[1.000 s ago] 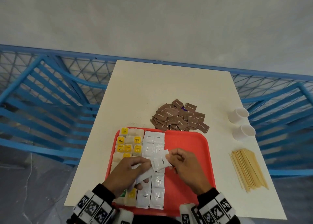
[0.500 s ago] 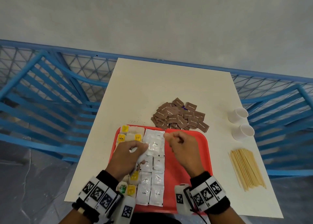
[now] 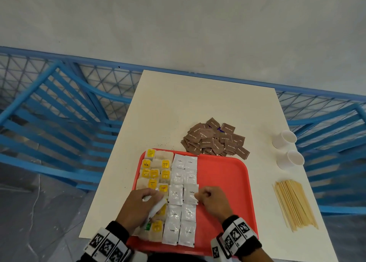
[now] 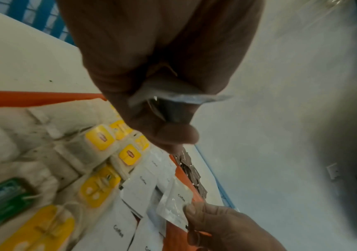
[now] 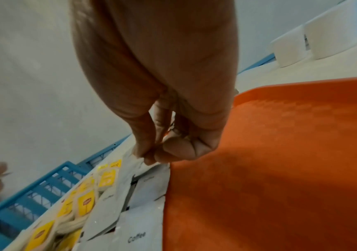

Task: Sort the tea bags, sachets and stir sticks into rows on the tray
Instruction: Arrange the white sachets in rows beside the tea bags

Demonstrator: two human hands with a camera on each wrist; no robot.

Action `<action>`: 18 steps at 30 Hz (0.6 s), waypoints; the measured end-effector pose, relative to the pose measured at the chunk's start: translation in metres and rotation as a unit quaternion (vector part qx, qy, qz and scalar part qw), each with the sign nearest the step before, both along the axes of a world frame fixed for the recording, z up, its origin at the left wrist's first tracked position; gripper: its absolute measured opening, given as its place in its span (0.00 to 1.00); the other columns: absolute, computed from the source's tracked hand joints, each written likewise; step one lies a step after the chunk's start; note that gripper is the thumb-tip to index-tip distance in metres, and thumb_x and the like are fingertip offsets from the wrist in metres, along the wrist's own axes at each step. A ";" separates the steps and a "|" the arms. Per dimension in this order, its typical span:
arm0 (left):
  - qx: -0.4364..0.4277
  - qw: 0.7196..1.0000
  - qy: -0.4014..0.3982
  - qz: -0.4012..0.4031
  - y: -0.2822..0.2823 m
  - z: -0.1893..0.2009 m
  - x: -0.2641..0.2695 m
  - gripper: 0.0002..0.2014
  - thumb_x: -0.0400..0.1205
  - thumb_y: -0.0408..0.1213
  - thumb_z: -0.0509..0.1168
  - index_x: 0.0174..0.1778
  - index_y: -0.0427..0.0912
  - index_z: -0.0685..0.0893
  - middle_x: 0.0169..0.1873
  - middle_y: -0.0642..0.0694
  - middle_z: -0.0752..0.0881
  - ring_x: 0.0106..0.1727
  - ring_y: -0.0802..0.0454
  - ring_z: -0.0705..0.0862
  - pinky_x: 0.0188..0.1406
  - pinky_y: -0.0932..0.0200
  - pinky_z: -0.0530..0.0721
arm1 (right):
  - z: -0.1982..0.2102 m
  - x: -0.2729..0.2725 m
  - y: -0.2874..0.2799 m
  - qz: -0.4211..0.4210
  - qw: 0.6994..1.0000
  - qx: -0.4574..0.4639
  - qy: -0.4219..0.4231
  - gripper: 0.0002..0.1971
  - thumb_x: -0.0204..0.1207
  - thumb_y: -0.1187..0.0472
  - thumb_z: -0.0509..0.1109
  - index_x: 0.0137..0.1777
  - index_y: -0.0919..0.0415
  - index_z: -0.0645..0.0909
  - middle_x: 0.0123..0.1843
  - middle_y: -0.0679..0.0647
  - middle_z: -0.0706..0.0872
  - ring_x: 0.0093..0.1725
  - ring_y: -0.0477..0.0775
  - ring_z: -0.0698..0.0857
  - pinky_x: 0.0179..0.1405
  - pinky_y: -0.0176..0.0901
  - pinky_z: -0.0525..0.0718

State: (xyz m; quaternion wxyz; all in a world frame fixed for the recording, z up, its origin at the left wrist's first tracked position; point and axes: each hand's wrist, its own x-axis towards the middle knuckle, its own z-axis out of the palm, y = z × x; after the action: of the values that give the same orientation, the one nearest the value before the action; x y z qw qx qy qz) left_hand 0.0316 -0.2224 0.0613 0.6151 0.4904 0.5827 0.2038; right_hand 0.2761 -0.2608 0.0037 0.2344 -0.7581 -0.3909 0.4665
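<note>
White glossy coffee sachets (image 3: 179,199) printed "Coffee" sit in two neat columns on the red plastic tray (image 3: 223,182), right beside yellow-tagged tea bags (image 3: 155,174). Right hand (image 3: 213,200) pinches one sachet's edge with its fingers (image 5: 149,149); left hand (image 3: 138,208) grips spare white sachets (image 3: 157,209).

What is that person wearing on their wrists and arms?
Both hands are bare. The left hand has a black cuff behind it, then a white band printed with black square code markers. The right hand has the same: black cuff, white marker band.
</note>
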 end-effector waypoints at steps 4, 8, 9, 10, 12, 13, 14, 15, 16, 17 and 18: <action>-0.022 1.000 -0.011 0.016 -0.001 -0.003 -0.005 0.07 0.81 0.38 0.73 0.40 0.42 0.94 0.40 0.34 0.91 0.33 0.31 0.89 0.32 0.47 0.88 | -0.013 -0.001 0.007 -0.013 1.000 -0.005 -0.002 0.08 0.75 0.63 0.77 0.36 0.57 0.85 0.36 0.52 0.90 0.37 0.43 0.87 0.44 0.41 0.87; -0.026 0.999 -0.009 0.016 -0.002 -0.002 -0.004 0.07 0.82 0.36 0.72 0.41 0.42 0.94 0.41 0.38 0.92 0.35 0.34 0.90 0.31 0.47 0.88 | -0.017 -0.003 0.003 -0.037 0.998 -0.005 -0.054 0.07 0.74 0.58 0.78 0.42 0.59 0.83 0.36 0.45 0.85 0.35 0.43 0.81 0.39 0.37 0.80; -0.032 0.999 -0.015 0.017 -0.001 -0.001 -0.003 0.08 0.83 0.33 0.70 0.42 0.41 0.94 0.42 0.39 0.92 0.33 0.37 0.90 0.29 0.49 0.89 | -0.017 -0.002 0.001 -0.041 0.997 0.000 -0.070 0.07 0.75 0.57 0.76 0.42 0.59 0.82 0.37 0.46 0.86 0.36 0.44 0.81 0.40 0.38 0.80; -0.042 0.999 -0.025 0.015 -0.002 0.000 -0.002 0.09 0.84 0.29 0.67 0.45 0.38 0.93 0.43 0.39 0.91 0.30 0.41 0.90 0.26 0.51 0.88 | -0.016 -0.002 -0.001 -0.038 0.996 0.002 -0.080 0.07 0.76 0.57 0.75 0.42 0.59 0.82 0.37 0.46 0.86 0.37 0.44 0.82 0.41 0.39 0.81; -0.063 0.997 -0.051 0.004 -0.002 0.004 0.000 0.11 0.84 0.20 0.61 0.51 0.33 0.89 0.44 0.38 0.90 0.28 0.45 0.88 0.24 0.53 0.86 | -0.012 -0.003 -0.005 -0.026 0.996 -0.001 -0.083 0.05 0.78 0.59 0.73 0.42 0.58 0.82 0.39 0.47 0.87 0.37 0.43 0.82 0.39 0.36 0.81; -0.070 0.995 -0.066 0.001 -0.002 0.006 0.002 0.13 0.83 0.17 0.60 0.54 0.32 0.88 0.44 0.37 0.89 0.29 0.46 0.89 0.25 0.53 0.87 | -0.009 -0.004 -0.006 -0.020 0.996 0.001 -0.086 0.04 0.79 0.60 0.71 0.42 0.58 0.82 0.39 0.46 0.87 0.36 0.41 0.81 0.38 0.34 0.81; -0.073 0.994 -0.082 -0.001 -0.002 0.008 0.003 0.15 0.82 0.16 0.60 0.57 0.34 0.86 0.46 0.36 0.89 0.32 0.47 0.90 0.28 0.51 0.88 | -0.003 -0.005 -0.006 -0.016 0.995 0.010 -0.094 0.04 0.79 0.60 0.70 0.42 0.57 0.82 0.39 0.46 0.86 0.36 0.40 0.80 0.38 0.35 0.81; -0.072 0.992 -0.101 0.000 -0.001 0.010 0.005 0.17 0.82 0.16 0.61 0.60 0.38 0.85 0.50 0.35 0.88 0.36 0.46 0.92 0.31 0.50 0.89 | 0.005 -0.007 -0.006 -0.015 0.995 0.031 -0.099 0.05 0.79 0.60 0.70 0.41 0.57 0.82 0.38 0.45 0.86 0.35 0.40 0.80 0.40 0.36 0.82; -0.072 0.990 -0.123 0.000 0.000 0.012 0.007 0.20 0.82 0.16 0.63 0.63 0.41 0.84 0.53 0.36 0.89 0.41 0.43 0.93 0.34 0.48 0.91 | 0.016 -0.009 -0.005 -0.012 0.994 0.061 -0.090 0.07 0.79 0.57 0.71 0.41 0.57 0.82 0.37 0.44 0.86 0.33 0.40 0.79 0.39 0.37 0.83; -0.074 0.987 -0.144 0.002 0.001 0.013 0.010 0.22 0.81 0.17 0.65 0.65 0.45 0.82 0.55 0.37 0.90 0.45 0.40 0.93 0.36 0.46 0.91 | 0.029 -0.013 -0.004 -0.003 0.994 0.088 -0.058 0.09 0.79 0.54 0.72 0.41 0.57 0.84 0.35 0.45 0.87 0.32 0.39 0.80 0.38 0.36 0.82; -0.079 0.984 -0.160 0.002 0.002 0.014 0.012 0.23 0.81 0.19 0.67 0.67 0.48 0.81 0.56 0.38 0.90 0.48 0.37 0.92 0.37 0.44 0.91 | 0.044 -0.018 -0.002 0.012 0.995 0.100 0.000 0.11 0.79 0.51 0.74 0.41 0.58 0.85 0.35 0.45 0.88 0.32 0.40 0.81 0.36 0.36 0.82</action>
State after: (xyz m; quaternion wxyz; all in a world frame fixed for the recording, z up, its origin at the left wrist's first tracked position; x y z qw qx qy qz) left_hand 0.0440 -0.2204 0.0753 0.7369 0.3998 0.4921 0.2343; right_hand 0.2585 -0.2630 0.0480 0.3038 -0.7257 -0.4449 0.4280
